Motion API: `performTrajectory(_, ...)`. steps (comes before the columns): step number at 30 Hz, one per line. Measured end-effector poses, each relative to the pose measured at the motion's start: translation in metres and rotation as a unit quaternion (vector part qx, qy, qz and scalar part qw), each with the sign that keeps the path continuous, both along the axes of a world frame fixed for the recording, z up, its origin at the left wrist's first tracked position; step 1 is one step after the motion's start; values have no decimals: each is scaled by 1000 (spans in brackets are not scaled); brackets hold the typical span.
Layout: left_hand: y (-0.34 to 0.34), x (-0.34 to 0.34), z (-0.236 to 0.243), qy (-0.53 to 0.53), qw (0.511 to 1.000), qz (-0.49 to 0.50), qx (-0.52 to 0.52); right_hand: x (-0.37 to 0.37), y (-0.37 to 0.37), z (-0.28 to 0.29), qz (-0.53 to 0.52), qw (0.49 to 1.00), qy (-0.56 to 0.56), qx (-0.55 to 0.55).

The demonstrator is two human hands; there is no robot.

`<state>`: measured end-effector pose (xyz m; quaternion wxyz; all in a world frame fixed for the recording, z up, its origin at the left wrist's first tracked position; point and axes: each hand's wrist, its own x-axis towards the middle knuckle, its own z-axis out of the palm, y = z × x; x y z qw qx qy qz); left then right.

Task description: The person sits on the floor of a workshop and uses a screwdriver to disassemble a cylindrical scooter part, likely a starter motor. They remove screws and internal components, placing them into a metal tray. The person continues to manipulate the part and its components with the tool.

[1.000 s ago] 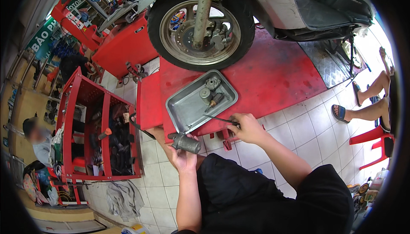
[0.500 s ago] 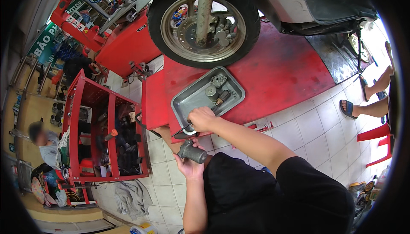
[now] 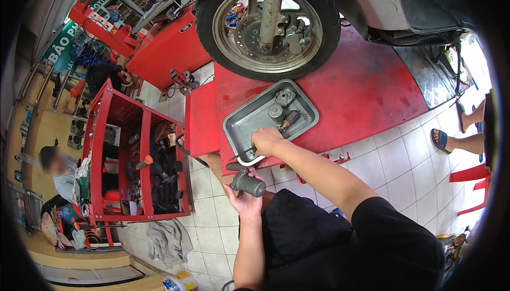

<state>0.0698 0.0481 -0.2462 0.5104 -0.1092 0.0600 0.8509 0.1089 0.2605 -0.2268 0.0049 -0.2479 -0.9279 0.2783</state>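
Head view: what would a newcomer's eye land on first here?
The scooter wheel looms at top centre on the red lift. Below it, the right hand holds a thin tool over the metal tray, while the left hand grips a grey cylindrical part. A red tool cart stands left.

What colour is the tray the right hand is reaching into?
Silver-grey bare metal tray, sitting on the red lift platform; seen in the head view.

slim tool's tip under right hand

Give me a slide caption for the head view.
Left hand holds a grey cylindrical part; right hand reaches into the metal tray.
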Motion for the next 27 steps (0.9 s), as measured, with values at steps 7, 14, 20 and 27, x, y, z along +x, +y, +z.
performTrajectory(7,17,4,-4,16,1000,-6,-18,7,1,-3,-3,1000,26,-7)
performTrajectory(14,19,16,-3,21,999,-32,10,3,-2,2,1,1000,-26,-13)
performTrajectory(20,24,10,1,29,999,-30,27,35,0,11,-75,991,106,-11)
performTrajectory(27,58,-3,-4,93,992,-56,61,93,-11,17,-207,930,258,-162)
